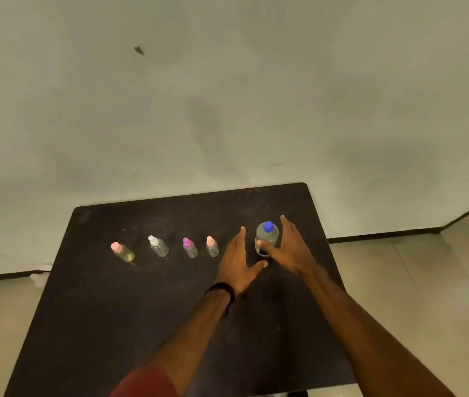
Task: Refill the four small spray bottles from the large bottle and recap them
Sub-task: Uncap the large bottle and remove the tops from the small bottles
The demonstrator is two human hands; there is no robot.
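My right hand (290,247) is at the large bottle (267,239): the thumb lies across the front of its clear body and the fingers reach straight past its right side, spread rather than curled, so it touches the bottle without wrapping it. My left hand (237,260) hovers just to the left of the same bottle, fingers straight and pointing away from me, thumb stretched out toward the bottle's base; I cannot tell whether the thumb touches it. A dark band (221,289) sits on the left wrist, and a red sleeve (147,382) shows at the bottom edge.

The large bottle stands upright near the right side of the bench (141,325), blue cap (268,226) on. To its left, four small spray bottles stand in a loose row, all capped and apart from one another: nearest, one with a peach cap (212,247); then one with a purple cap (190,247); then one with a white cap (158,246); and farthest left, well apart, one with a pink cap (123,252) and a yellowish tint in its body.

The bench top is dark and scuffed. Beyond it rises a pale wall (227,96), with tiled floor (428,282) to either side.
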